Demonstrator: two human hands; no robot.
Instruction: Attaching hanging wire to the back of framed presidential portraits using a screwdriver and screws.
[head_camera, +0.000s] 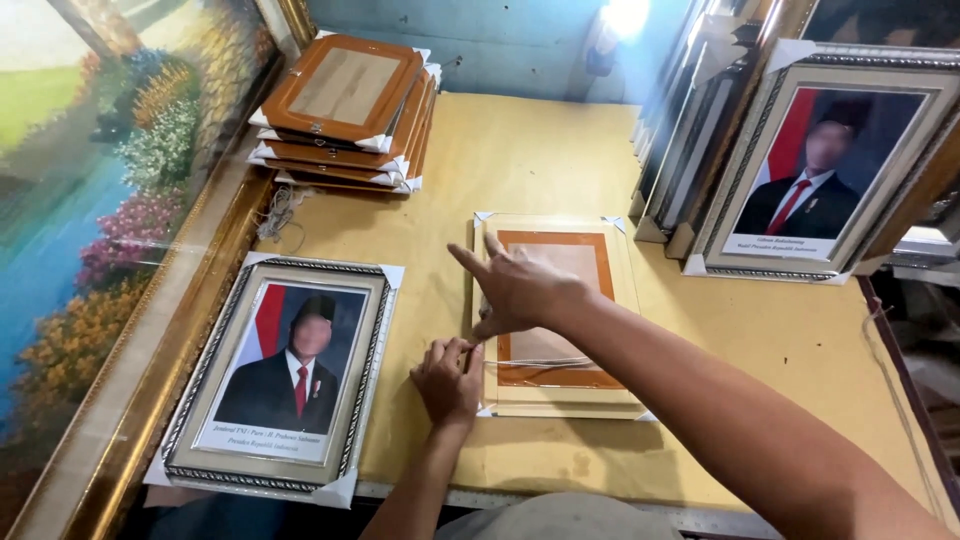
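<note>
Frame: a picture frame (555, 315) lies face down on the desk (520, 160), between both hands.
Left hand (448, 380): fingers curled, pinching a thin cord (540, 363) at the frame's left edge; fingertips hidden.
Right hand (515, 290): fingers spread, flat on the backing; palm contact unseen.

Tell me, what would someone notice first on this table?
Probably the two hands in the middle: the right hand lies flat on a face-down frame, while the left hand pinches a thin string at that frame's left edge. Next, the framed portrait lying flat at the front left, and the stack of brown frames at the back left.
</note>
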